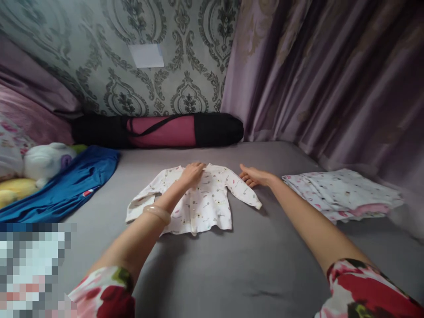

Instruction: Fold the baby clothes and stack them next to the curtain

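A small white long-sleeved shirt (212,201) with a scattered print lies spread out on the grey bed sheet (212,274). Its collar points away from me and both sleeves reach outward. My left hand (194,174), with a pale bangle (157,213) on the wrist, rests flat on the shirt just below the collar. Slightly above the sheet, beside the right-hand sleeve, is my right hand (254,176). Its fingers are apart and it holds nothing.
Folded printed clothes (344,192) are stacked at the right. Blue cloth (76,185) and a white plush toy (48,161) lie at the left. A long black and maroon bag (165,131) runs along the wall, near purple curtains (298,79). The lower left corner is pixelated.
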`<action>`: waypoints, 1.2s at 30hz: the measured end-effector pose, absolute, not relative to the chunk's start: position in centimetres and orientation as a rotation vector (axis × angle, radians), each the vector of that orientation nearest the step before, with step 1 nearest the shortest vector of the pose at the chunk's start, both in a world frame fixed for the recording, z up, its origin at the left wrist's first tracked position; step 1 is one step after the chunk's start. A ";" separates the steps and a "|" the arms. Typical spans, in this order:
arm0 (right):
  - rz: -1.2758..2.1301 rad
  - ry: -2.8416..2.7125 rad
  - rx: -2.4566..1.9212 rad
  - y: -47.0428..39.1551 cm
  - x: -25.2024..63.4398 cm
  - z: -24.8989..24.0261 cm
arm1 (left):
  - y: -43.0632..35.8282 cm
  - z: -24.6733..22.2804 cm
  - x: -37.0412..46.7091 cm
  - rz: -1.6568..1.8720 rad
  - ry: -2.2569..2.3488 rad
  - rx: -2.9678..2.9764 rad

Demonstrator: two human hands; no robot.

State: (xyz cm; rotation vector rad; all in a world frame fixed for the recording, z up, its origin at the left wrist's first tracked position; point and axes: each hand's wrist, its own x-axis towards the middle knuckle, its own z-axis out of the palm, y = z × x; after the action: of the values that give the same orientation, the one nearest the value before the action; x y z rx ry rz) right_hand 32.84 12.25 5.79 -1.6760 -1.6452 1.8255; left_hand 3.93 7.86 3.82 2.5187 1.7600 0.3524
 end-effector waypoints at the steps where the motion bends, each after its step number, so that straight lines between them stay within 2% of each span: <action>1: 1.840 -1.623 -1.691 11.6 33.4 5.8 | 8.0 3.5 5.1 0.391 1.664 2.534; 6: 1.654 -1.627 -1.869 9.8 34.1 5.6 | 8.6 0.9 8.9 0.628 1.432 2.521; 10: 1.728 -1.598 -1.863 9.9 35.2 5.9 | 8.7 -0.9 9.7 0.727 1.457 2.504; 18: 1.656 -1.499 -1.565 10.7 38.3 5.5 | 8.3 -0.6 10.1 0.399 1.635 2.482; 24: 1.666 -1.410 -1.470 10.6 40.3 4.5 | 8.1 -0.4 10.4 0.321 1.663 2.472; 26: 1.507 -1.488 -1.573 10.8 40.9 4.2 | 8.1 -0.4 10.4 0.315 1.659 2.478; 32: 0.609 -2.002 -1.929 10.6 40.9 3.2 | 8.3 -0.5 10.5 0.256 1.653 2.488; 36: 0.206 -2.200 -2.119 8.7 39.7 3.7 | 8.3 -0.4 10.6 0.231 1.675 2.491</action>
State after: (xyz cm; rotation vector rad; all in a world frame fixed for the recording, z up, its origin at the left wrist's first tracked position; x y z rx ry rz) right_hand 39.73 8.71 3.68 -2.1193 -2.1996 0.2062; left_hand 10.58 8.27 -0.42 2.4911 1.6754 0.2307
